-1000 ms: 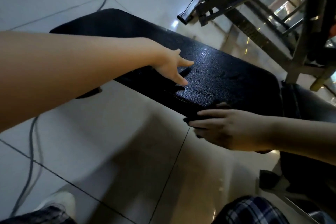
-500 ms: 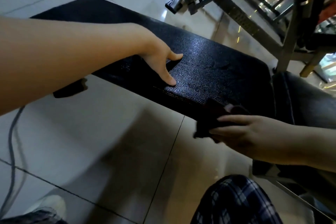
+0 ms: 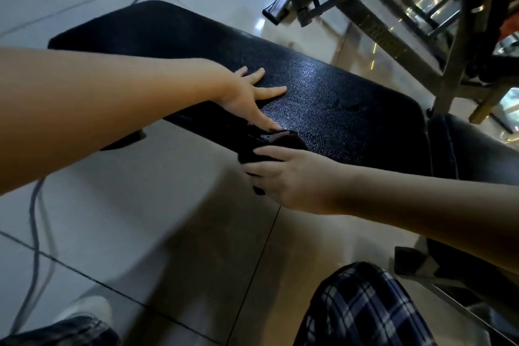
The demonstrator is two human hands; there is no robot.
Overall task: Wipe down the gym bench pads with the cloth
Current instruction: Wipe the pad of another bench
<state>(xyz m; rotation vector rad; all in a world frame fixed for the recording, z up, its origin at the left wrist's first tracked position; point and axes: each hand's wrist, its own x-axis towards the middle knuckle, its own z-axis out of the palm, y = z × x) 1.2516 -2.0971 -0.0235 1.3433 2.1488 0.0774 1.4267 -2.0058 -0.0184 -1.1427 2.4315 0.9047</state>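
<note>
A long black textured bench pad runs from upper left to right across the view. My left hand lies flat on its top with the fingers spread and the thumb reaching toward the near edge. My right hand holds a dark cloth against the pad's near edge, fingers laid over it and the thumb underneath. The cloth touches the tip of my left thumb. A second dark pad adjoins the long pad at the right.
A metal gym frame with angled bars stands behind the bench at upper right. Grey cables trail over the tiled floor at left. My plaid trouser leg and a white shoe are at the bottom.
My right hand has moved the cloth left and up onto the pad's near edge, up to my left thumb. My left hand has flattened and spread its fingers on the pad.
</note>
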